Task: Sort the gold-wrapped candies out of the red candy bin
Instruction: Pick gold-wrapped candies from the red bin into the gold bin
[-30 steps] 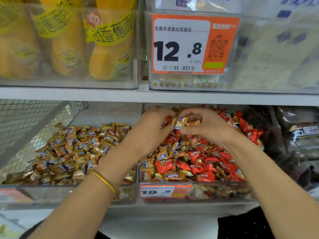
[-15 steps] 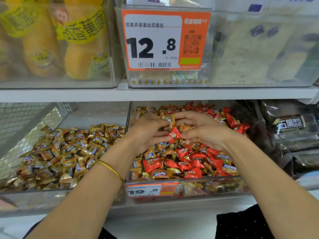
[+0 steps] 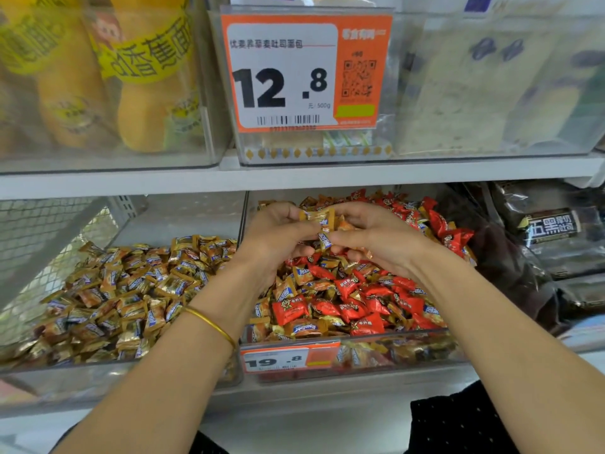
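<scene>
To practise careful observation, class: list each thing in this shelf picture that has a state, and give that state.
Left hand: pinches gold-wrapped candies above the bin.
Right hand: grips the same candies.
Clear plastic bin of red candies: open-topped, gold ones mixed in.
Clear plastic bin of gold candies: open-topped, part filled.
Thin gold bangle: on left wrist.

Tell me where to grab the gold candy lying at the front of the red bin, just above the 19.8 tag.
Pinch the gold candy across its plump middle, coming from above. It lies flat on top of the pile, label up, and the bin's front wall likely blocks a frontal approach.
</scene>
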Available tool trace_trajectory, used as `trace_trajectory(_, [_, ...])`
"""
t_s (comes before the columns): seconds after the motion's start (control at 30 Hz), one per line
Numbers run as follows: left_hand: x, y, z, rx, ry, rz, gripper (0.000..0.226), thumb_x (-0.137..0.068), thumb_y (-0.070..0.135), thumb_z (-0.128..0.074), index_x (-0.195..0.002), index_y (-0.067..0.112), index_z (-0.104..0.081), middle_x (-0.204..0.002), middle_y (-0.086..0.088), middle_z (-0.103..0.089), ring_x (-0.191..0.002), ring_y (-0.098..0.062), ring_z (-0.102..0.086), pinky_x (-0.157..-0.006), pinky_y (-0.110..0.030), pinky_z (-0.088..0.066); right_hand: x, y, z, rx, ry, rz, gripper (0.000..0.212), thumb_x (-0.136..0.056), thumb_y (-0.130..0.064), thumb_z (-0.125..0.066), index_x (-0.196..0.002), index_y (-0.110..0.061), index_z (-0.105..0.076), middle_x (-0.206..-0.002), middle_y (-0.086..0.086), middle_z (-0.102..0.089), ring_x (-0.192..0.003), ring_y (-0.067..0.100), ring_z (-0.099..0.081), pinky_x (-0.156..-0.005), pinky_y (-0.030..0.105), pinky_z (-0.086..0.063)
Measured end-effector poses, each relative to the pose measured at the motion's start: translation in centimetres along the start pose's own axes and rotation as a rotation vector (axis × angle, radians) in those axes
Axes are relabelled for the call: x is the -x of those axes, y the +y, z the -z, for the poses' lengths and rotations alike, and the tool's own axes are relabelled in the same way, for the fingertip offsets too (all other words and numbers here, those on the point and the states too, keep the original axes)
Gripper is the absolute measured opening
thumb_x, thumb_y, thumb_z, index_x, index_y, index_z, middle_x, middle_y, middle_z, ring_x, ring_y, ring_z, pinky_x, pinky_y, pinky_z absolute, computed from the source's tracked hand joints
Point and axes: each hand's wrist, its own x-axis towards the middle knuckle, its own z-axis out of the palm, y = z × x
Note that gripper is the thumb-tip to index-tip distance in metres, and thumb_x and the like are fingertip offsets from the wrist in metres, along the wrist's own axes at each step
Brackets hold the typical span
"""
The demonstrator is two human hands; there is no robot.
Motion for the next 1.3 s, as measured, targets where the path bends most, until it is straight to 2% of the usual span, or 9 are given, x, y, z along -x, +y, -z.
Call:
trace_trajectory(0.2, [0.4,0.1,0.4,-0.056,-0.021,-0.016,0.022,-0.083,0.005,-0.068,-0.069,0.012,-0.051,-0.074,-0.007,-0.064,-0.065,-0.011,-0.064,-0.058,-0.02,-0.055,0.2,0.3,-1.5,0.037,0.011,0.039,0.044,-0.087,-0.021,-0.065,-0.127,-0.033,-0.052,-0.102,0.003,-0.058,-0.064,0.009,-0.057,-0.043,0.016,-0.039])
trace_trajectory(0.47, [1.2,0.7,1.4,-0.543,-0.073,-0.177,0.004,-0.088,0.01,-0.061,-0.085,0.011,-0.063,-0.075,-0.006,-0.065,-0.046,-0.004,-0.057,-0.053,-0.019,-0.051,0.7,0.0,-3.6,-0.199,0.121,-0.035,0.009,-0.091,-0.014,-0.059,-0.096,-0.01,-0.066,-0.077,0.003,-0.06,-0.054,0.012,-0.052,-0.038,0.015,-0.036])
trace_trajectory(0.6, [2.9,1.7,3.3,-0.759,-0.015,-0.34,0.01,-0.089,0.016,-0.06,-0.092,0.011,-0.069,-0.085,-0.007,-0.069,-0.074,-0.017,-0.065,-0.069,-0.03,-0.052,1.2,-1.1,-4.8,-0.253,0.088,0.001,0.008,-0.09,-0.011,-0.06,-0.092,-0.01,-0.067,-0.072,-0.001,-0.058,-0.054,0.01,-0.053,-0.041,0.015,-0.038])
trace_trajectory(0.7, [4.2,2.1,5.6,-0.625,0.026,-0.295,0.013,-0.087,0.017,-0.063,-0.081,0.009,-0.07,-0.076,-0.013,-0.066,-0.061,-0.016,-0.057,-0.061,-0.027,-0.046,1.4,-1.9,-6.8,-0.231,0.059,0.053,0.013,-0.089,-0.01,-0.06,-0.078,-0.013,-0.067,-0.069,0.0,-0.057,-0.051,0.009,-0.054,-0.04,0.016,-0.038])
trace_trajectory(0.83, [5.4,2.3,10.7,-0.55,0.302,-0.274,0.011,-0.085,0.019,-0.066,-0.077,0.015,-0.071,-0.082,0.008,-0.068,-0.061,-0.002,-0.056,-0.057,-0.016,-0.044,0.2,-3.3,-9.9,0.072,0.056,0.175,0.013,-0.091,-0.015,-0.06,-0.085,-0.004,-0.065,-0.068,0.005,-0.053,-0.049,0.008,-0.055,-0.039,0.017,-0.036])
trace_trajectory(0.97, [6.6,1.3,14.5,-0.491,0.408,-0.207,0.007,-0.087,0.016,-0.063,-0.081,0.018,-0.066,-0.076,0.007,-0.064,-0.062,-0.007,-0.056,-0.05,-0.011,-0.041,-2.2,-5.9,-14.8,0.681,-0.091,0.271,0.017,-0.093,-0.026,-0.057,-0.078,-0.02,-0.051,-0.067,-0.002,-0.051,-0.063,0.018,-0.061,-0.041,0.012,-0.034])
trace_trajectory(1.13, [5.9,0.0,15.5,-0.567,0.437,-0.235,0.013,-0.086,0.014,-0.063,-0.099,0.012,-0.063,-0.095,-0.002,-0.063,-0.087,-0.018,-0.06,-0.07,-0.027,-0.046,-4.3,-6.6,-18.5,0.662,-0.316,-0.029,0.03,-0.093,-0.025,-0.057,-0.117,-0.007,-0.054,-0.091,0.012,-0.061,-0.087,0.029,-0.065,-0.077,0.039,-0.058])
trace_trajectory(1.23, [5.2,0.0,15.1,-0.714,0.465,-0.282,0.019,-0.088,0.015,-0.06,-0.107,0.014,-0.062,-0.109,-0.004,-0.06,-0.092,-0.016,-0.056,-0.075,-0.027,-0.041,-3.5,-6.6,-16.8,0.283,-0.343,-0.102,0.051,-0.096,-0.009,-0.049,-0.145,-0.014,-0.033,-0.145,0.016,-0.036,-0.125,0.028,-0.049,-0.087,0.029,-0.053])
trace_trajectory(1.3, [5.1,0.2,14.0,-0.803,0.46,-0.336,0.02,-0.089,0.016,-0.059,-0.109,0.017,-0.061,-0.114,-0.002,-0.056,-0.097,-0.015,-0.054,-0.077,-0.025,-0.038,-2.1,-6.9,-14.3,0.177,-0.281,-0.035,0.05,-0.095,0.002,-0.046,-0.143,-0.011,-0.036,-0.147,0.018,-0.032,-0.127,0.027,-0.047,-0.087,0.026,-0.053])
